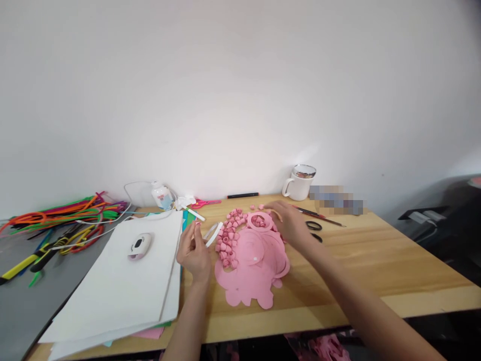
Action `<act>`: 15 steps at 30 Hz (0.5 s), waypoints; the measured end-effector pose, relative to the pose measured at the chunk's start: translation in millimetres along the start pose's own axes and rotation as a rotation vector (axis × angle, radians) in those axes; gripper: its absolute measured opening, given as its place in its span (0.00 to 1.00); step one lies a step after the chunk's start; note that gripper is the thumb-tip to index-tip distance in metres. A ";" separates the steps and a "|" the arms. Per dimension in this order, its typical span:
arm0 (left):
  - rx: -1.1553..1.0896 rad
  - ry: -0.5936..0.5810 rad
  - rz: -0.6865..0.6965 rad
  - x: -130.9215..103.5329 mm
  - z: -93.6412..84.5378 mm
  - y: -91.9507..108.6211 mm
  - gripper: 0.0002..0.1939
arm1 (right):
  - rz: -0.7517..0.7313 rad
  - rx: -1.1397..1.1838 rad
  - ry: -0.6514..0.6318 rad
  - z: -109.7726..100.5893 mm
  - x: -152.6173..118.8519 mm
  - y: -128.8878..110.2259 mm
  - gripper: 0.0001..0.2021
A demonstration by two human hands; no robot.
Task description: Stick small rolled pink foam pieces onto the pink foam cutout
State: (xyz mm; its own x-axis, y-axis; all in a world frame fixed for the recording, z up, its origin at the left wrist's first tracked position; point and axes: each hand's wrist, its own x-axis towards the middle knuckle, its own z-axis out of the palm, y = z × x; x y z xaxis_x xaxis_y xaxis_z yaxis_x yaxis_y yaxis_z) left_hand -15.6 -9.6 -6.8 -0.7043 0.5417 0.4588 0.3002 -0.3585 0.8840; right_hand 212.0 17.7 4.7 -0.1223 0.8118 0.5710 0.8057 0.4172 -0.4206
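My left hand [194,252] is closed in a pinch, with a small pink paper piece [197,223] at its fingertips. A curved white strip [214,234] shows beside the fingers; whether the hand holds it I cannot tell. My right hand [288,220] is over the right side of the pink pile, fingers bent and thumb apart, with nothing visible in it. Close to its fingertips lie small pink curled paper pieces [260,206]. Between the hands, many more pink curls [226,239] sit beside flat pink paper cut-outs [248,281] and a pink paper ring [259,228].
White sheets [112,281] carry a small white device [140,246] on the left. Beyond are colourful pipe cleaners [63,213], a white bottle [162,195], pink scissors [205,203] and a black pen [243,195]. A white mug [299,184] and black-handled scissors [314,226] stand right.
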 end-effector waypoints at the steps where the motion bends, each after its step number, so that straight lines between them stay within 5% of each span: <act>1: -0.010 0.002 -0.025 0.0 0.0 1.1 0.12 | 0.083 -0.096 -0.095 -7.4 -4.1 18.0 0.15; 4: -0.034 0.000 -0.056 -0.6 1.3 2.9 0.12 | 0.250 -0.340 -0.311 -22.1 -24.1 66.3 0.18; 7: -0.043 -0.016 -0.033 -1.5 2.7 1.3 0.12 | 0.264 -0.421 -0.478 -27.7 -44.8 94.7 0.11; 15: -0.026 -0.052 0.006 -3.4 2.1 -4.2 0.11 | 0.356 -0.477 -0.492 -37.8 -61.0 105.2 0.17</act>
State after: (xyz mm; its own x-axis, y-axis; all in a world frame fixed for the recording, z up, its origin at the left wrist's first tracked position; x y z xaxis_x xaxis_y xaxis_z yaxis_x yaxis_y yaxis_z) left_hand -13.1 -8.4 -11.9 -0.6678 0.5779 0.4690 0.2869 -0.3816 0.8787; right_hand 326.1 -3.3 -47.8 0.0374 0.9988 0.0318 0.9937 -0.0338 -0.1069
